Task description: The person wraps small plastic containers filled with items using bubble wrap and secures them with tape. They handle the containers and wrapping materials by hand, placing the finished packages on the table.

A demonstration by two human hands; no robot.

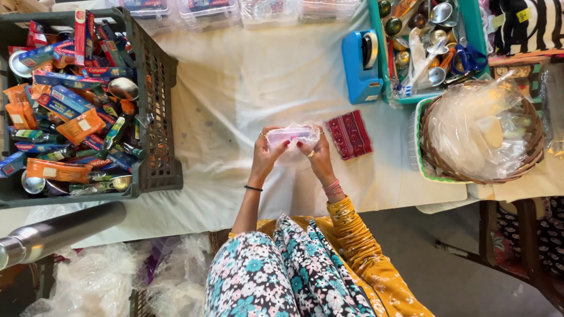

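Your left hand (pixel 265 154) and right hand (pixel 314 154) clamped a clear plastic packet (pixel 290 136) beside the red patterned cloth (pixel 349 134); its contents were unreadable.

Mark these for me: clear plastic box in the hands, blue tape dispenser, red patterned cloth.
clear plastic box (pixel 289 136), head view, middle of its lid between the hands.
blue tape dispenser (pixel 359 71), head view, its blue body.
red patterned cloth (pixel 349 135), head view, centre of the folded piece.
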